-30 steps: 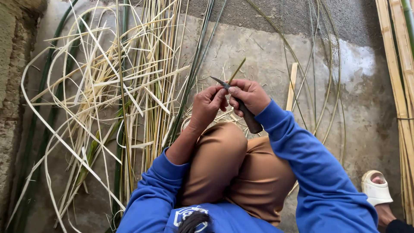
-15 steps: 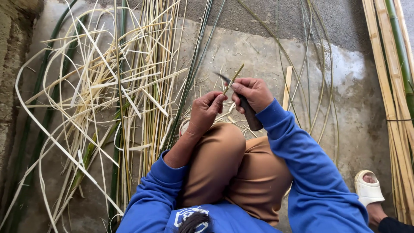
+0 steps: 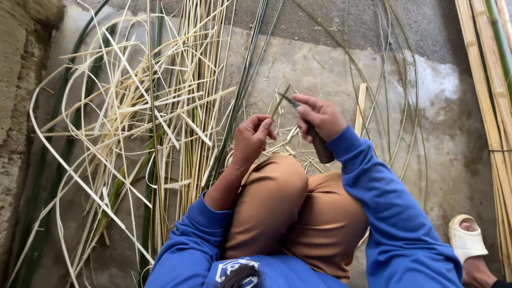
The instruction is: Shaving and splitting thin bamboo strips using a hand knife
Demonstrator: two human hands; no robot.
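Note:
My left hand (image 3: pixel 253 136) pinches a thin green bamboo strip (image 3: pixel 280 100) that points up and away. My right hand (image 3: pixel 319 117) grips a knife (image 3: pixel 320 148) with a dark handle, its blade tip meeting the strip near 545,188. Both hands are held above my bent knees, which are in tan trousers (image 3: pixel 288 213). My sleeves are blue.
A loose heap of pale and green bamboo strips (image 3: pixel 133 122) spreads over the concrete floor at left. Thin green strips (image 3: pixel 394 106) curve at right. Split bamboo poles (image 3: pixel 490 96) lie along the right edge. A foot in a white sandal (image 3: pixel 466 240) is at lower right. A rough wall (image 3: pixel 16 106) borders the left.
Both hands have stayed together on the strip and knife; the left hand has slid slightly down the strip. The view has shifted a little.

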